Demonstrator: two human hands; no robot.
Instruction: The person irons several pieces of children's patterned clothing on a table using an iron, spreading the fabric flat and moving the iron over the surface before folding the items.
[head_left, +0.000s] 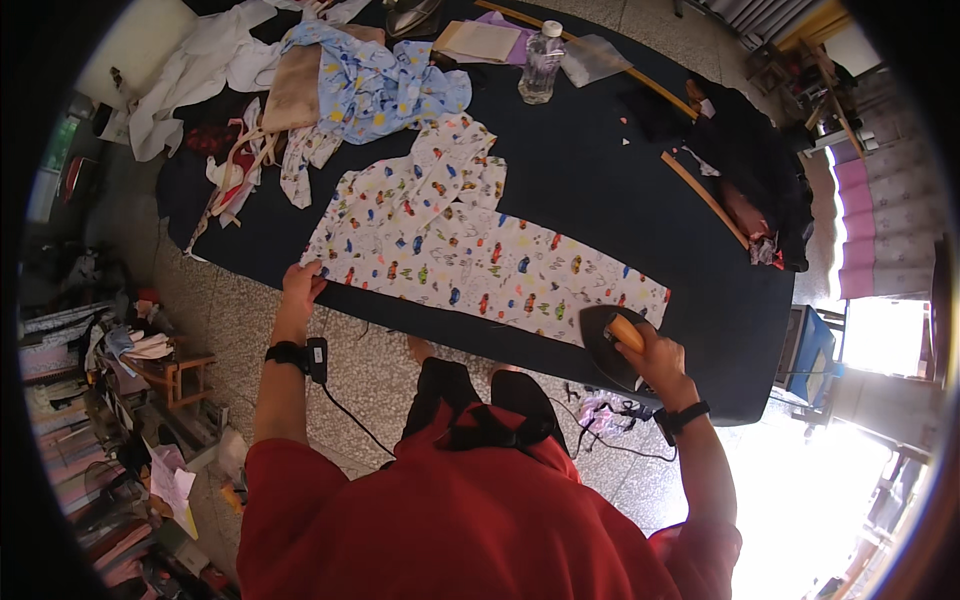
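White fabric printed with small coloured cars (465, 255), likely a garment, lies across the dark cloth-covered table (570, 172). Its right part is spread flat, while the upper left part is bunched in folds. My left hand (301, 286) pinches the fabric's left corner at the table's near edge. In my right hand (660, 364) is the wooden handle of a clothes iron (596, 334). The iron rests near the fabric's lower right end, partly over it and partly over the dark cover. My fingers and the handle hide part of its soleplate.
Beyond the fabric lie a blue patterned cloth (375, 86), a clear bottle with a white cap (541, 64) and a plastic bag (596, 60). Dark clothes (750, 165) and a wooden ruler (705, 199) occupy the right side. White cloths (202, 71) are heaped at the far left.
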